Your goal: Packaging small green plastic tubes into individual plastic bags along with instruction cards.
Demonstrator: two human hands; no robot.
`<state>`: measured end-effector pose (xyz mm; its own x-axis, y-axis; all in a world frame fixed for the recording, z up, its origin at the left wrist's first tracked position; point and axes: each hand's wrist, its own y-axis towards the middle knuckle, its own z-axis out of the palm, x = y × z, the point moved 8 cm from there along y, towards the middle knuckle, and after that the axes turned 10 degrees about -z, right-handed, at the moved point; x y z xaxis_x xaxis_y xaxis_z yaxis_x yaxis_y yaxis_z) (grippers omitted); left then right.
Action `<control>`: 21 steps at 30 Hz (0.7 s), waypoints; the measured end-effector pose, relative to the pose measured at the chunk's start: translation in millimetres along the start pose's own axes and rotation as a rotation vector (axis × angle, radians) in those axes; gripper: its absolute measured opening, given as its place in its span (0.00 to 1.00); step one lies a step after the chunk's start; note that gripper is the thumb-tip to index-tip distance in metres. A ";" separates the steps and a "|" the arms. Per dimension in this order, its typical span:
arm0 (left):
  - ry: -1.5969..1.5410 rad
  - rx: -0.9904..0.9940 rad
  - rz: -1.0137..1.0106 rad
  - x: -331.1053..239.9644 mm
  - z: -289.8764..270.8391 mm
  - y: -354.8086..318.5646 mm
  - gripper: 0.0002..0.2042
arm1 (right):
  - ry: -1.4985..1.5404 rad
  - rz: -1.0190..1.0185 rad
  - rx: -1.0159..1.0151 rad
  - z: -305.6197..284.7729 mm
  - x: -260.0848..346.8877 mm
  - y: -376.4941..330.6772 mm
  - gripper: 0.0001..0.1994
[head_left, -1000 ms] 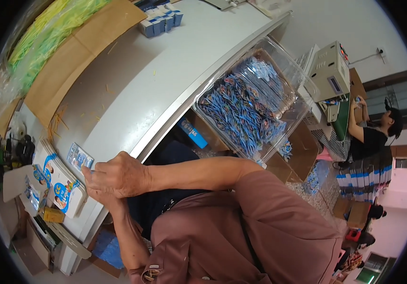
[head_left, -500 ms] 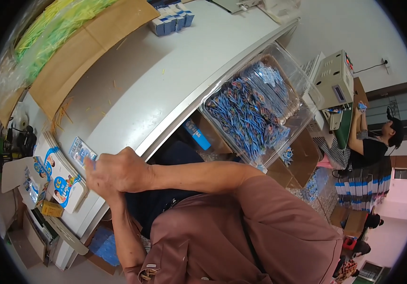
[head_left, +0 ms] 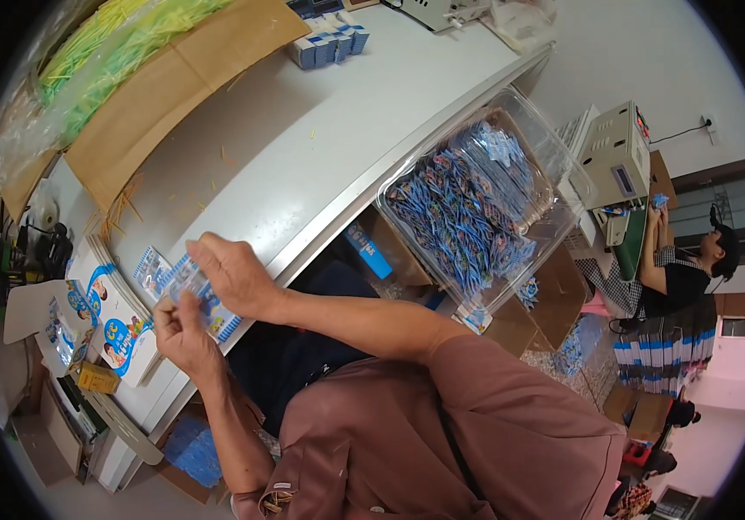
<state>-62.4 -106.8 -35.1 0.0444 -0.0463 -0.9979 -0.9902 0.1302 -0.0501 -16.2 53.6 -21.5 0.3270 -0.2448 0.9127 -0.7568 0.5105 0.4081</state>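
A small blue-and-white plastic packet (head_left: 208, 303) is held up between my hands over the table's near edge. My left hand (head_left: 183, 338) pinches its left side with thumb and fingers. My right hand (head_left: 238, 276) grips the packet's upper right part, its fingers partly hiding it. Just behind, a similar packet (head_left: 149, 264) lies on the table, partly covered by the held one. Left of my hands lies a stack of white-and-blue printed cards (head_left: 130, 325). An opened display box (head_left: 60, 325) with packets inside sits beside the stack.
A clear plastic bin (head_left: 468, 208) full of blue packets stands at the table's right edge. On the white table (head_left: 303, 156) are a cardboard box (head_left: 190, 74) of yellow-green sticks and several small bundles (head_left: 331, 42). A co-worker (head_left: 684, 260) sits at a machine (head_left: 619, 160) on the right.
My hands were bunched together with little showing between them. Now they have moved apart, and the packet shows stretched between them. The view has shifted slightly.
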 end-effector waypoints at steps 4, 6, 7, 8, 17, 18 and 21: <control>-0.068 0.049 -0.122 -5.0 1.8 -8.4 0.05 | 0.074 0.073 0.048 2.6 -6.7 -2.7 0.18; 0.070 -0.005 -0.090 -3.8 -17.3 -5.5 0.06 | 0.151 0.083 0.108 17.4 -2.0 -6.5 0.15; 0.127 -0.045 -0.063 -4.5 -19.2 -4.6 0.07 | 0.165 0.081 0.162 18.4 0.4 -8.6 0.14; 0.157 -0.043 -0.066 -7.3 -20.3 -5.3 0.07 | 0.144 0.070 0.216 18.1 7.1 -10.0 0.12; -0.056 0.031 -0.197 11.5 -12.8 -21.0 0.10 | 0.350 0.427 0.279 18.2 -34.0 -31.5 0.10; -0.131 0.058 -0.236 12.5 -10.4 -21.5 0.10 | 0.359 0.419 0.269 22.1 -31.7 -29.3 0.09; -0.135 0.054 -0.249 18.4 -11.4 -18.0 0.10 | 0.366 0.425 0.250 29.7 -37.0 -26.2 0.09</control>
<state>-45.3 -121.3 -52.1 0.3057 0.0480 -0.9509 -0.9384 0.1843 -0.2924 -25.2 24.7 -66.5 0.1074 0.2588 0.9599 -0.9589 0.2821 0.0312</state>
